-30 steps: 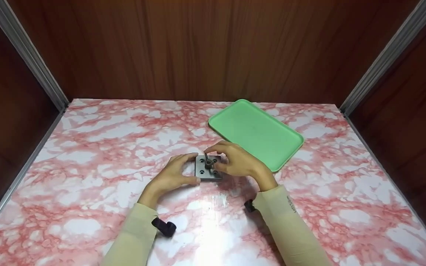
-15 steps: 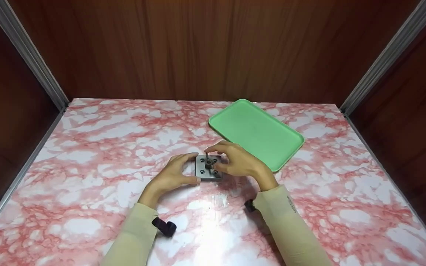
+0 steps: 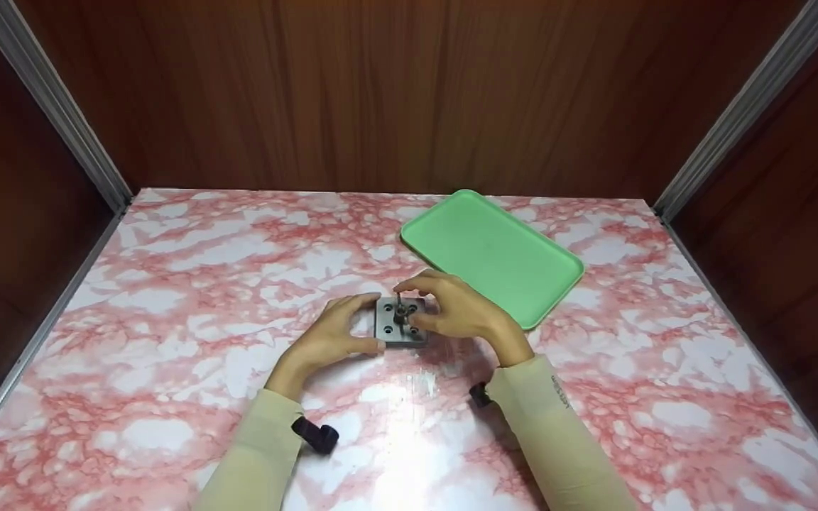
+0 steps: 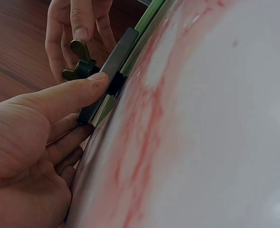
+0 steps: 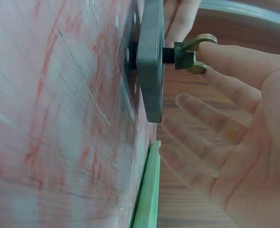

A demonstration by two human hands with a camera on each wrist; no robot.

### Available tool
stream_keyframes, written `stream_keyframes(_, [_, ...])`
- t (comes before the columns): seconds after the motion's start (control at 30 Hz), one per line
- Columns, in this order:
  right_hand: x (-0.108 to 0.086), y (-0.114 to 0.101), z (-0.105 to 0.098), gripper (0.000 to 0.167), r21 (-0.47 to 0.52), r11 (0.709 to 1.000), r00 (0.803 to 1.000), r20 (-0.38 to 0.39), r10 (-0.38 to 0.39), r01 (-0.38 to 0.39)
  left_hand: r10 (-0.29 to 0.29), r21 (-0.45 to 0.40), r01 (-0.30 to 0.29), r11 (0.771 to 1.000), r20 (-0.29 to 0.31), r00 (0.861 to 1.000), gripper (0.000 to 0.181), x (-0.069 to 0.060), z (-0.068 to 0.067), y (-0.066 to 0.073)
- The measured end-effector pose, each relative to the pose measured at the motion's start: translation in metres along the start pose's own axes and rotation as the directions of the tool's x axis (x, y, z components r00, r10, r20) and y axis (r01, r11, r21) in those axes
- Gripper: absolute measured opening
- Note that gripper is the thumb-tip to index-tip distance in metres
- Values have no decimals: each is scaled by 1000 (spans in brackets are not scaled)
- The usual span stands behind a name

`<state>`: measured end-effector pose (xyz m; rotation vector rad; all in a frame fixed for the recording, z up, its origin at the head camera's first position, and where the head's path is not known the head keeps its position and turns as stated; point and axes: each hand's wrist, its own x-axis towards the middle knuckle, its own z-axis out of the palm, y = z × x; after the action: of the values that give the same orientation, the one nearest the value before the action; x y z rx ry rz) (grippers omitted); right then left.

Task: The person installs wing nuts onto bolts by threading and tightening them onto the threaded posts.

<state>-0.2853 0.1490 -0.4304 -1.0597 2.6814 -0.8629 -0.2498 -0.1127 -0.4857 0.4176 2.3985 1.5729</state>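
A square grey metal plate [image 3: 388, 338] with several holes lies level near the middle of the table. From its centre rises a threaded bolt [image 5: 168, 55], topped by a brass-coloured wing nut [image 5: 202, 42]. My left hand [image 3: 331, 335] grips the plate from the left, thumb on the near edge and fingers at the far edge. Over the plate, my right hand [image 3: 462, 310] pinches the wings of the nut between thumb and index finger. Its other fingers are spread in the right wrist view. Under the plate, a dark end of the bolt [image 4: 116, 83] shows, holding the plate off the table.
Behind the right hand lies a green tray [image 3: 494, 248], set at an angle. The red-and-white marbled table [image 3: 167, 312] is bounded by brown wooden panels [image 3: 380, 99] at the back and sides.
The wing nut has turned slightly, its far wing swinging a little to the right with my right index finger. The left hand and the plate stay put.
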Motion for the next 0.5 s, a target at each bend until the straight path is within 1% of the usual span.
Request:
stream_keyframes(0.3, [1,2,0,51,-2,1000,1000,-2,-7,7,1,35,-1,999,-8,1000,91,0,0,1])
stream_keyframes(0.5, [1,1,1,50,-10,1000,1000,-16,-11,11,2,27,-1,1000,-9,1000,91,0,0,1])
